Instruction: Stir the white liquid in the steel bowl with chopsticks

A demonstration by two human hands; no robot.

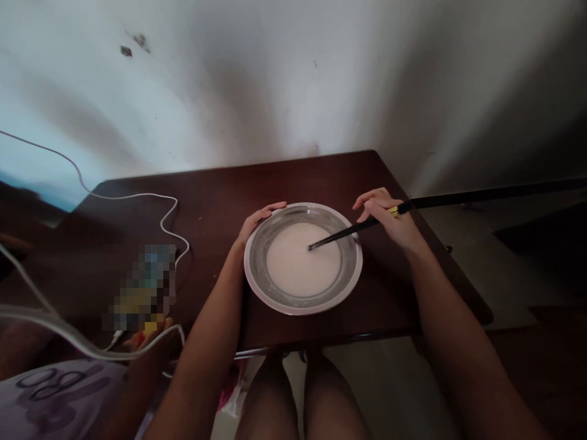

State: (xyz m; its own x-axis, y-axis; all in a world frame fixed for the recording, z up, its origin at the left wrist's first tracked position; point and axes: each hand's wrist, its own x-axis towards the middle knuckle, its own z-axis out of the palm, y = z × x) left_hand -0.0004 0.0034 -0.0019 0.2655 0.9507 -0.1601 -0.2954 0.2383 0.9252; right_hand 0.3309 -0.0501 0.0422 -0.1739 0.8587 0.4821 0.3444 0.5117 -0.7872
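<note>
Right hand (389, 223) has a closed grip on the chopsticks (348, 231), tips in the white batter (302, 260). Left hand (259, 221) clasps the bowl (348, 281) rim on the worktop (206, 201). Looks mid-stir; next calls for steady circles.

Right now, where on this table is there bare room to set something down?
Bare dark wooden table lies between the wall and the round metal bowl, and between the bowl and the white cable. The near-left corner is crowded with cables.
</note>
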